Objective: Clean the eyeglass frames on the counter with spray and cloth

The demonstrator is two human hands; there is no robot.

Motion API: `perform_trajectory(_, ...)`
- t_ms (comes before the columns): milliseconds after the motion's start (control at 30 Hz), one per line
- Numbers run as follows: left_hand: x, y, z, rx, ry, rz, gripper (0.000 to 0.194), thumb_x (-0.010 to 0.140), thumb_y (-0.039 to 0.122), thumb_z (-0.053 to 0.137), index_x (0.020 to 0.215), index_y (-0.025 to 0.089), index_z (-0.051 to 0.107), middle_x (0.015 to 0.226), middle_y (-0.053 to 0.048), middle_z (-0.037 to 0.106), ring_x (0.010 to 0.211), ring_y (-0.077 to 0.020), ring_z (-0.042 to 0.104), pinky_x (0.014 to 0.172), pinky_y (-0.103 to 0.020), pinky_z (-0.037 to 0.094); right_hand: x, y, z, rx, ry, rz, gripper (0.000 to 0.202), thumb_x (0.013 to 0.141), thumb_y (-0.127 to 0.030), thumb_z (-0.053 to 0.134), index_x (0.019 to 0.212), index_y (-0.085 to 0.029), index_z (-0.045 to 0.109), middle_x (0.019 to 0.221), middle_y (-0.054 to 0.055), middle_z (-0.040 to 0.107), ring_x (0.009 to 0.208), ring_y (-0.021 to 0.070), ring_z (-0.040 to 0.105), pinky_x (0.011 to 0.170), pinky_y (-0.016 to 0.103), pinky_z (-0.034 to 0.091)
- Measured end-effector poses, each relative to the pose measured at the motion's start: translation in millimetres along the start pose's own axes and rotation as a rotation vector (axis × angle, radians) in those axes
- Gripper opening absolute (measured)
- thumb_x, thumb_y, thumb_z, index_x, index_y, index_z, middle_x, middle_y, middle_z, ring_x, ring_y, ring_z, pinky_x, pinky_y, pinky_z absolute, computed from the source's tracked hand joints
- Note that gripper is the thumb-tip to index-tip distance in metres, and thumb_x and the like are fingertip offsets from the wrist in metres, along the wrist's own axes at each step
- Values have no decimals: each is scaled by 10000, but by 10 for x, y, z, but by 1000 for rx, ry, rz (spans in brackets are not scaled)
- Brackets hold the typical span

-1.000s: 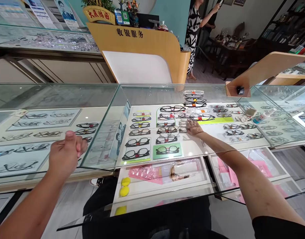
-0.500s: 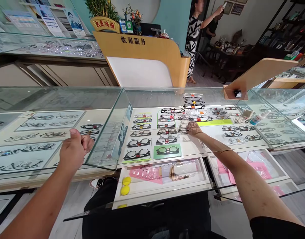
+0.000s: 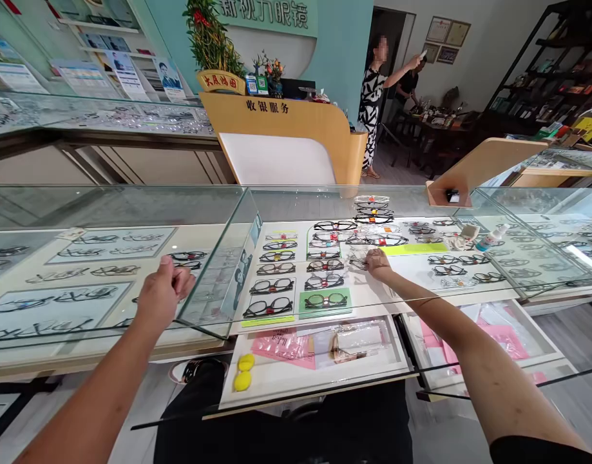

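My right hand [image 3: 379, 264] is at the middle of the display case, fingers closed on the edge of a pair of clear-framed glasses [image 3: 357, 261] lying on the white shelf. My left hand [image 3: 164, 290] is curled above the glass at the left, near dark glasses [image 3: 188, 256]; whether its fingers hold anything is too small to tell. Rows of eyeglasses [image 3: 324, 281] lie left of my right hand, the nearest pair on a green card [image 3: 305, 308]. Several stacked frames [image 3: 373, 211] are behind it.
An open drawer [image 3: 392, 361] with pink packets and yellow cases is below the case. A glass divider [image 3: 213, 270] stands between my hands. A wooden mirror stand [image 3: 484, 164] and spray bottle [image 3: 491, 238] are at right. A person [image 3: 370, 103] stands behind.
The view has tilted up, so the counter and wall show more. My right hand still touches the clear glasses, which now sit slightly turned. My left hand stays curled and appears a little farther right.
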State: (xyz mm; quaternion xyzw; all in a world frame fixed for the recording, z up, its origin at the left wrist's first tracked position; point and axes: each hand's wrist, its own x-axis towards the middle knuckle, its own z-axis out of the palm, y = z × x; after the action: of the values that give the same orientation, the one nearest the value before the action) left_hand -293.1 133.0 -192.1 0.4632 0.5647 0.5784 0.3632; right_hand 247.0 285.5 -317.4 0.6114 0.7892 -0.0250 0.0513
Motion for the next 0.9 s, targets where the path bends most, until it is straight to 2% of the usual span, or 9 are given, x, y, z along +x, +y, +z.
perform_trajectory(133, -12, 32, 28, 5, -18, 8, 822, 1020, 821, 477, 456, 232, 370, 451, 30, 209, 430, -118, 252, 494, -329, 152, -320, -33, -82, 105, 63, -23, 257, 1091, -298, 677, 1289, -160, 766, 1430, 160, 721, 1330, 301, 686, 1161, 505, 568)
perform_trajectory(267, -43, 88, 66, 15, -15, 32, 834, 1017, 836, 462, 450, 232, 365, 450, 28, 208, 429, -115, 251, 488, -326, 170, -763, -132, -248, 256, 25, -185, 230, 1027, -130, 629, 1101, -138, 846, 1294, 177, 794, 1327, 326, 671, 1187, 467, 494)
perform_trajectory(433, -74, 109, 70, 27, -26, 32, 855, 1005, 874, 424, 445, 231, 360, 440, 15, 219, 439, -120, 260, 499, -333, 180, -1327, -322, -474, 417, -147, -444, 91, 899, -120, 754, 901, -180, 822, 1097, 112, 808, 1114, 276, 723, 995, 374, 564)
perform_trajectory(533, -85, 98, 51, 18, -25, 27, 857, 1007, 875, 407, 446, 230, 353, 446, 11, 216, 445, -126, 256, 513, -340, 172, -1611, -473, -659, 571, -317, -590, 55, 912, -157, 764, 926, -203, 790, 1052, 70, 785, 1016, 228, 724, 912, 332, 566)
perform_trajectory(600, -91, 92, 36, 19, -26, 23, 850, 1016, 862, 404, 449, 231, 356, 451, 9, 221, 449, -129, 255, 525, -348, 171, -1765, -603, -864, 701, -448, -704, 30, 924, -176, 767, 910, -202, 767, 1041, 76, 772, 1005, 229, 714, 926, 349, 558)
perform_trajectory(667, -96, 89, 25, 37, -39, 15, 835, 1029, 842, 396, 455, 236, 368, 450, 3, 237, 457, -135, 263, 535, -358, 176, -1876, -741, -1162, 803, -481, -784, 17, 944, -217, 783, 945, -203, 773, 1112, 106, 773, 1044, 238, 710, 966, 368, 561)
perform_trajectory(767, -104, 97, 22, 71, -50, 16, 811, 1046, 812, 370, 463, 248, 372, 453, 2, 246, 467, -143, 267, 545, -370, 179, -1883, -891, -1744, 849, -386, -893, 93, 1009, -268, 744, 1059, -213, 800, 1207, 135, 767, 1154, 250, 710, 1001, 374, 568)
perform_trajectory(833, -110, 109, 30, 96, -49, 24, 807, 1053, 806, 335, 463, 256, 368, 450, 2, 247, 465, -145, 263, 547, -374, 178, -1713, -908, -2131, 785, -183, -924, 121, 1044, -252, 699, 1067, -236, 817, 1222, 121, 762, 1234, 255, 688, 1104, 406, 531)
perform_trajectory(900, -114, 121, 41, 120, -50, 26, 809, 1056, 810, 312, 466, 259, 371, 441, 0, 256, 461, -145, 259, 546, -377, 179, -1377, -854, -2424, 641, 30, -892, 151, 1063, -267, 673, 1065, -246, 823, 1213, 107, 765, 1237, 266, 676, 1138, 437, 495)
